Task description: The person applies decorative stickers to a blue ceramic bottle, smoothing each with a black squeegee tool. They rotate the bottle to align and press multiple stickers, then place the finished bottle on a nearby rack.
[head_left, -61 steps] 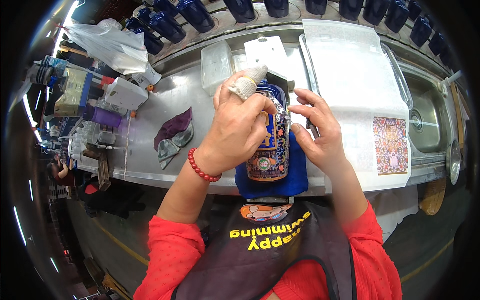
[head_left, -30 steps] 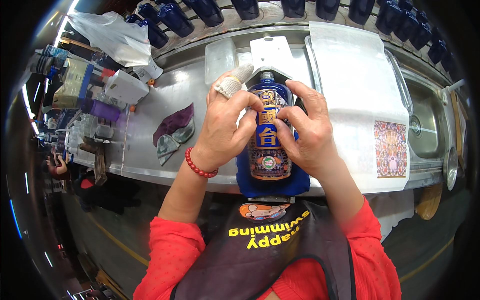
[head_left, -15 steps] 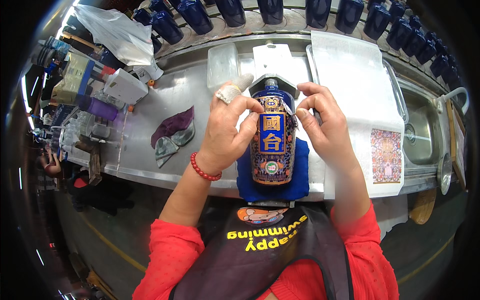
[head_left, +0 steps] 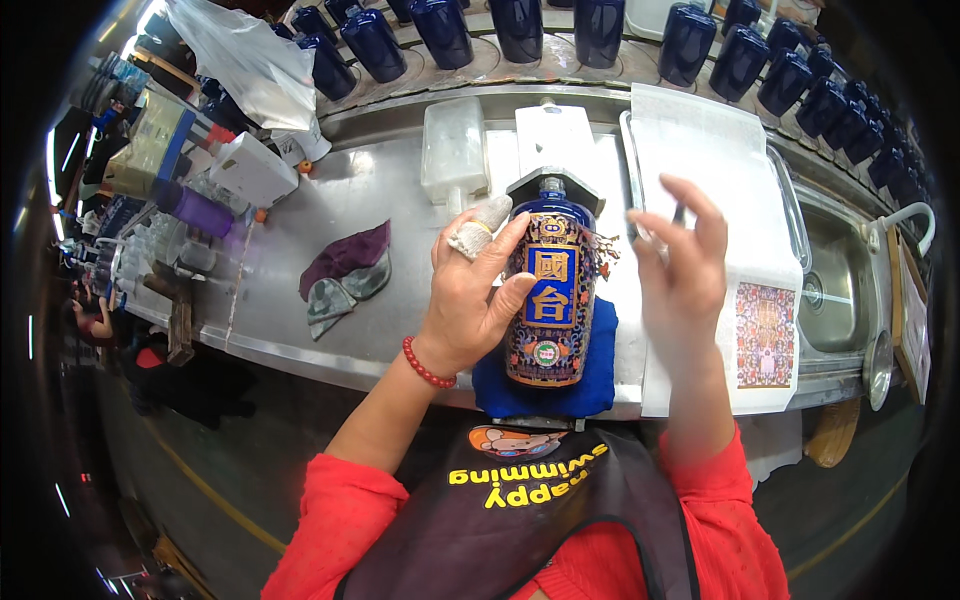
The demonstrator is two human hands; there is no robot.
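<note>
Left grip (head_left: 465, 305), loosely parted, touches the patterned bottle (head_left: 550, 300); what the blurred right grip (head_left: 686, 280) holds is unclear.

A conveyor (head_left: 482, 60) (blue bottles (head_left: 440, 32) aboard) shows this is a workshop.

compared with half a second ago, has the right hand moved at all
Yes. Judged against the white paper sheet, the right hand has moved right, farther over the sheet and away from the blue bottle.
</note>
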